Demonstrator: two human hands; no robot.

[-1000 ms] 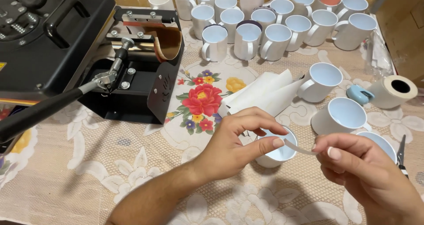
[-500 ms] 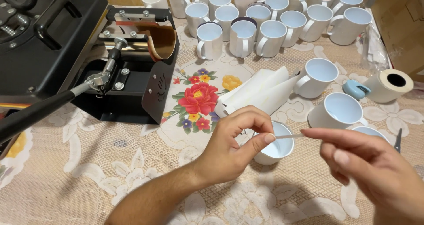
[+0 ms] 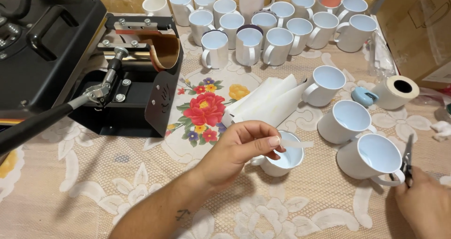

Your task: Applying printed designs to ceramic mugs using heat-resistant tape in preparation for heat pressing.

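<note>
Small home workshop for printing mugs; a black mug press (image 3: 136, 84) stands on a table (image 3: 70, 182) covered by a lace floral cloth (image 3: 204, 110); some two dozen blank white mugs (image 3: 263, 27) crowd the far edge; paper sheets (image 3: 263, 100), tape roll (image 3: 397, 91) and cardboard box (image 3: 413, 27) alongside.

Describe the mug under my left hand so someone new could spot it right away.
Start at the black press machine and cross the red flower print toward the near edge. The white mug sits below the left hand, which pinches a tape strip over its rim, unlike others.
</note>
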